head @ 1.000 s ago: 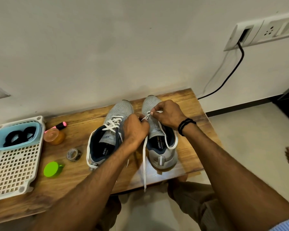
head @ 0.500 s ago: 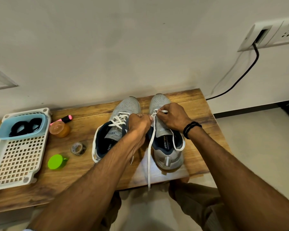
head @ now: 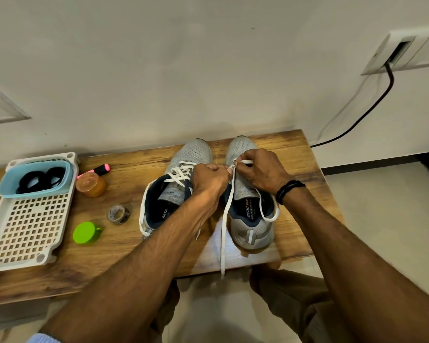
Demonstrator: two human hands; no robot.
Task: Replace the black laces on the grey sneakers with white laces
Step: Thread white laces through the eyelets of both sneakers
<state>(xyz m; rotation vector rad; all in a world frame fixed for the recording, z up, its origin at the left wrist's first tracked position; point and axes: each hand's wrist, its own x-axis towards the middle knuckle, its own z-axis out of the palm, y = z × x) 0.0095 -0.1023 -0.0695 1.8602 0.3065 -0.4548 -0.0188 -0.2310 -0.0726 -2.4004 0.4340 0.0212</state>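
White lace (head: pixel 224 224) is soft, light and limp, half threaded in the right grey sneaker (head: pixel 252 233) on the wooden table (head: pixel 134 246). The left hand (head: pixel 209 178) and right hand (head: pixel 263 170) pinch it with curled fingers near the front eyelets. The best hold, I judge, is close to the stiff tip.

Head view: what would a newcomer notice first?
The left hand and right hand pinch a white lace near the toe of one grey sneaker, its loose end dangling past the edge of the table. The second sneaker beside it already wears white lacing; black laces sit coiled in a blue tub at far left.
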